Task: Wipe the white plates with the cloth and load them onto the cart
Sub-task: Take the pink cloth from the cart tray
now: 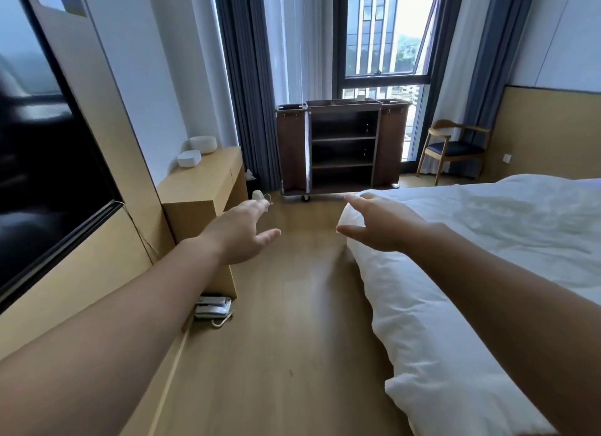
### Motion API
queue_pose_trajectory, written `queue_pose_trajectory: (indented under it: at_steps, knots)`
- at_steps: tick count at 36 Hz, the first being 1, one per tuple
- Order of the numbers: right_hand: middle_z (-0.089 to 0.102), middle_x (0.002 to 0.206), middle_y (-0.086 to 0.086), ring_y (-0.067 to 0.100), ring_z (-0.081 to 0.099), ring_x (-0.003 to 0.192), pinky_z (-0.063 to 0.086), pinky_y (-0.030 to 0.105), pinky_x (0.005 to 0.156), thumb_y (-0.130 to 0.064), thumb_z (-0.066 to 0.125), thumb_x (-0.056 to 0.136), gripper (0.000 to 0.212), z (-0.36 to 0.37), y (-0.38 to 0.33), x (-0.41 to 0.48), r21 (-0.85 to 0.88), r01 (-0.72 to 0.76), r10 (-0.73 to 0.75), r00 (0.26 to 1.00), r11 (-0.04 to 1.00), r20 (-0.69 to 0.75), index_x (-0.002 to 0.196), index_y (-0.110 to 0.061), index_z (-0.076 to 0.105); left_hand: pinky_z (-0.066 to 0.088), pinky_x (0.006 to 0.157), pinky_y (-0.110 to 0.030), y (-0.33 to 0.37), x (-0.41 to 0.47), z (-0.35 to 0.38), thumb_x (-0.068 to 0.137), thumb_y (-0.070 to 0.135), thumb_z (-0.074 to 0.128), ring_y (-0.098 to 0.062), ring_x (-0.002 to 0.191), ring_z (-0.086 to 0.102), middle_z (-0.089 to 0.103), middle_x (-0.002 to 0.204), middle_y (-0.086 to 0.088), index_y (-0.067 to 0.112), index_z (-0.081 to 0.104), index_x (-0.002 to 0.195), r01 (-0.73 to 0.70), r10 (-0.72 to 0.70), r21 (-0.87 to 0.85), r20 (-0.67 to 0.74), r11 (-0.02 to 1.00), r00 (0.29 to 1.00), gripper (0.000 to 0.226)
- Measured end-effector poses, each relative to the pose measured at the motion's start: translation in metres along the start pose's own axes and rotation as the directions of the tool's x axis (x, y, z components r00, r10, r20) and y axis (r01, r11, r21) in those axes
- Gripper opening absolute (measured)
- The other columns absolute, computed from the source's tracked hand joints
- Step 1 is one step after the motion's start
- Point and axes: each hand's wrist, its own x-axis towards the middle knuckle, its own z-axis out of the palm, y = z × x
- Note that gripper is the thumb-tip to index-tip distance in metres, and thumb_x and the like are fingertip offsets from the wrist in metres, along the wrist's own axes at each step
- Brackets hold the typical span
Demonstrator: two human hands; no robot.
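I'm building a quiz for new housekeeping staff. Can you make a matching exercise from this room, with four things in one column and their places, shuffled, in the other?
Things
1. white plates
2. cart
3. telephone
4. chair

Places
A. on the floor at the foot of the desk's near end
B. on top of the desk
C. centred in front of the window
D. in the far right corner, past the bed

Pairs: 1-B, 2-C, 3-A, 4-D

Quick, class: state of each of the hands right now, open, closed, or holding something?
Left hand: open, fingers relaxed, holding nothing.
Right hand: open, fingers extended, holding nothing.
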Motion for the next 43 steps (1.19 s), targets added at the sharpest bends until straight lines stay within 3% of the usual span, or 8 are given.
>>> queue_pose_trajectory:
  at_steps: [11, 21, 43]
  knots:
    - [0.041, 0.147, 0.008, 0.028, 0.053, 0.121, 0.05, 0.04, 0.092, -0.06, 0.051, 0.089, 0.074, 0.01, 0.102, 0.13, -0.006, 0.026, -0.025, 0.999, 1.0, 0.046, 0.149, -0.021, 0.029, 0.027, 0.112, -0.031, 0.011, 0.148, 0.031, 0.094, 0.048, 0.056, -0.016, 0.144, 0.028, 0.027, 0.159, 0.001, 0.019, 0.026, 0.152, 0.047, -0.047, -0.022, -0.01, 0.999, 0.999, 0.072]
    - [0.037, 0.15, 0.006, 0.026, 0.049, 0.125, 0.045, 0.043, 0.101, -0.059, 0.051, 0.09, 0.075, 0.037, 0.135, 0.22, 0.006, 0.052, -0.052, 0.995, 0.999, 0.087, 0.15, -0.021, 0.026, 0.028, 0.113, -0.034, -0.02, 0.229, 0.056, 0.094, 0.049, 0.055, -0.017, 0.146, 0.026, 0.027, 0.159, -0.001, 0.019, 0.026, 0.153, 0.103, -0.103, -0.02, 0.017, 0.994, 0.995, 0.072]
    - [0.04, 0.146, 0.006, 0.028, 0.049, 0.125, 0.046, 0.045, 0.098, -0.059, 0.05, 0.09, 0.072, 0.119, 0.128, 0.49, -0.039, -0.025, 0.03, 0.991, 0.999, 0.13, 0.148, -0.021, 0.028, 0.029, 0.116, -0.039, -0.205, 0.469, 0.093, 0.095, 0.046, 0.054, -0.02, 0.144, 0.029, 0.028, 0.158, -0.004, 0.016, 0.027, 0.152, 0.076, -0.07, -0.041, 0.116, 0.996, 0.991, 0.07]
